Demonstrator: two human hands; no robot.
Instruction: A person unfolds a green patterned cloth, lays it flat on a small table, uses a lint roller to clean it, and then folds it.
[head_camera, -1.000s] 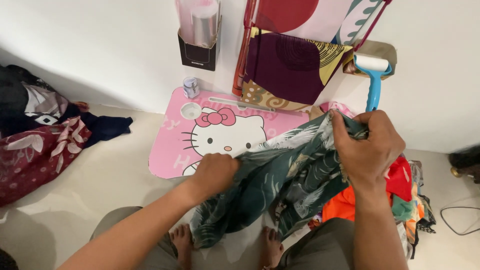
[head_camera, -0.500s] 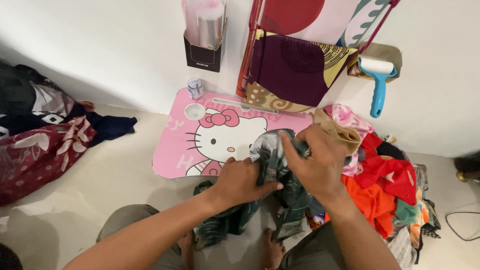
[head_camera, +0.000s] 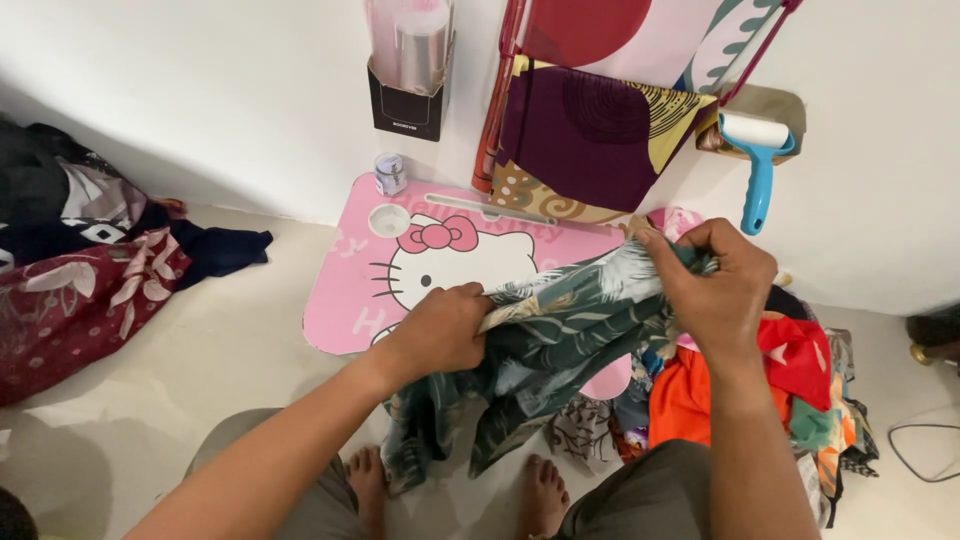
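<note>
A dark green cloth with a pale leaf print (head_camera: 560, 340) is stretched between both of my hands above my lap. My left hand (head_camera: 435, 330) grips its left end in a fist. My right hand (head_camera: 715, 290) pinches the other end, held a little higher. The rest of the cloth hangs down over my bare feet (head_camera: 540, 490). Beneath it lies a pink lap table with a white cat face (head_camera: 440, 265), partly covered by the cloth.
A heap of red, orange and mixed clothes (head_camera: 790, 390) lies at my right. Dark and maroon clothes (head_camera: 80, 270) are piled at the left. Against the white wall lean a patterned board (head_camera: 590, 130), a blue lint roller (head_camera: 758, 165) and a black box with rolls (head_camera: 405, 70). A small jar (head_camera: 389, 174) stands on the table's far edge.
My hands had come together over the cloth; now they have moved apart again, pulling the green cloth taut between them, the right hand going up and to the right.
</note>
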